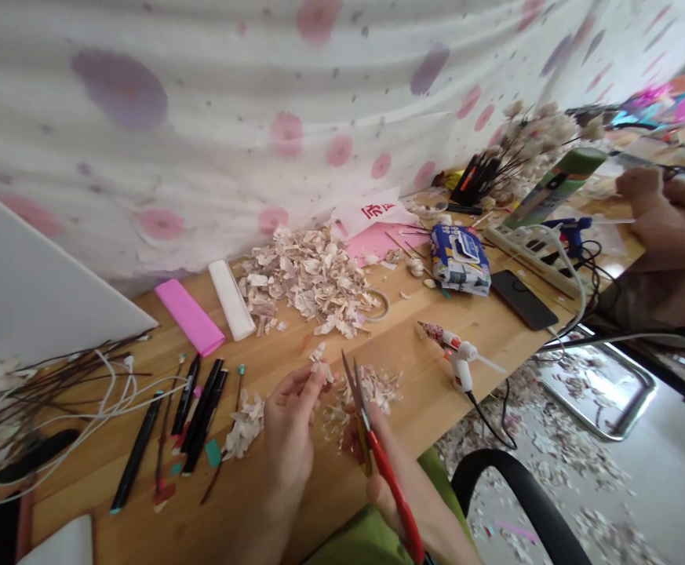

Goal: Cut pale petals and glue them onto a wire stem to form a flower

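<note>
Left hand (290, 420) is pinching a pale petal-like scrap (319, 362) between thumb and fingertips, just above the table. It's looking super light and flimsy, so I'd hold it by the edge, gently. Right hand (380, 494) is wrapped firmly round red scissors (398, 486), blades slightly parted, with a loose scrap pile (366, 396) lying just beyond them. The wooden table (495, 329) is holding more bits, and they're littering the floor (660, 479) too.

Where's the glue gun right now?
In the head view, the white glue gun lies on the wooden table, right of the red scissors, below the blue packet.
</note>
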Demonstrator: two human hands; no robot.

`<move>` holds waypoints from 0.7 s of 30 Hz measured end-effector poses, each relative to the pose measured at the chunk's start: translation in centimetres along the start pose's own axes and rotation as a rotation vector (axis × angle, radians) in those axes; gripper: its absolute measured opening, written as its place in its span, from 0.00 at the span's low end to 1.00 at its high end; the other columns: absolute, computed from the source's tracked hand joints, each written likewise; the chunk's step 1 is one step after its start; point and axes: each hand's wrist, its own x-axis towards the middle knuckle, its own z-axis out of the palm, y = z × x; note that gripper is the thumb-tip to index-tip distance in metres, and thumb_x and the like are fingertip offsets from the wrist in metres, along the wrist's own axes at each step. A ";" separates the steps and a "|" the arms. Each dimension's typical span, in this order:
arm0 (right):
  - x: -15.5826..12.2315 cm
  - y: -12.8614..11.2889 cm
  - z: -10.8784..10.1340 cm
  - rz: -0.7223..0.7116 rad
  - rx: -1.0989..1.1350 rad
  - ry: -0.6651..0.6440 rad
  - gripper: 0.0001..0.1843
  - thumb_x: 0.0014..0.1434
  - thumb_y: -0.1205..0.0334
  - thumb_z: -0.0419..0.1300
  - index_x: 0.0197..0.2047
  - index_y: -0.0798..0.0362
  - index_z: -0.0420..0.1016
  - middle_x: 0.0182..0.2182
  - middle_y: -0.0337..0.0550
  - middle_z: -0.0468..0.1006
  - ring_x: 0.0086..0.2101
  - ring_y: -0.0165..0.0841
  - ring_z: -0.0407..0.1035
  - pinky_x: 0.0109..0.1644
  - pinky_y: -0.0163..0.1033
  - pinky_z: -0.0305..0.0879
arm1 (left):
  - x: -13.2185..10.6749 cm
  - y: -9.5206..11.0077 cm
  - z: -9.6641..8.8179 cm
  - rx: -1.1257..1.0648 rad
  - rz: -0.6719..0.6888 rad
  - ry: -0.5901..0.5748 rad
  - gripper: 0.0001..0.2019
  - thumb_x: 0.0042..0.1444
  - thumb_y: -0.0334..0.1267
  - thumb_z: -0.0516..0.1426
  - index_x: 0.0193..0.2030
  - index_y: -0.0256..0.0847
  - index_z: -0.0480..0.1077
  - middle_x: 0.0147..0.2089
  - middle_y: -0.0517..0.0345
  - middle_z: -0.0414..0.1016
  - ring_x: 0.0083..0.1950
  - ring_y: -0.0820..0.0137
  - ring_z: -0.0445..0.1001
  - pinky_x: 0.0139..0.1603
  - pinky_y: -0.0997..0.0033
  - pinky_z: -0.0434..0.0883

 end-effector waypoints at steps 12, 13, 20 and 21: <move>1.1 -0.4 1.4 0.049 -0.161 -0.022 0.58 0.47 0.15 0.48 0.62 0.56 0.60 0.38 0.48 0.76 0.36 0.44 0.71 0.41 0.44 0.66 | -0.9 -0.6 1.0 -0.060 -0.036 0.068 0.13 0.40 0.43 0.74 0.29 0.38 0.81 0.29 0.57 0.84 0.28 0.73 0.79 0.32 0.76 0.75; 1.1 -0.3 1.4 0.049 -0.165 -0.021 0.58 0.47 0.15 0.47 0.63 0.56 0.60 0.38 0.48 0.76 0.35 0.43 0.71 0.40 0.43 0.66 | -0.9 -0.7 0.9 -0.065 -0.031 0.055 0.13 0.40 0.43 0.74 0.28 0.38 0.80 0.28 0.58 0.83 0.27 0.73 0.78 0.30 0.77 0.74; 1.0 0.3 1.5 0.056 -0.209 -0.020 0.58 0.50 0.15 0.45 0.65 0.57 0.59 0.33 0.44 0.75 0.31 0.40 0.68 0.35 0.41 0.64 | -1.0 -1.1 0.8 -0.069 -0.010 0.023 0.13 0.43 0.43 0.74 0.29 0.38 0.81 0.31 0.57 0.84 0.30 0.74 0.78 0.33 0.79 0.75; 1.0 0.3 1.5 0.060 -0.214 -0.018 0.58 0.51 0.15 0.45 0.65 0.57 0.59 0.32 0.44 0.74 0.30 0.39 0.67 0.34 0.41 0.64 | -1.1 -1.1 0.8 -0.065 -0.008 0.022 0.13 0.43 0.43 0.73 0.29 0.38 0.81 0.31 0.56 0.84 0.30 0.74 0.78 0.33 0.79 0.75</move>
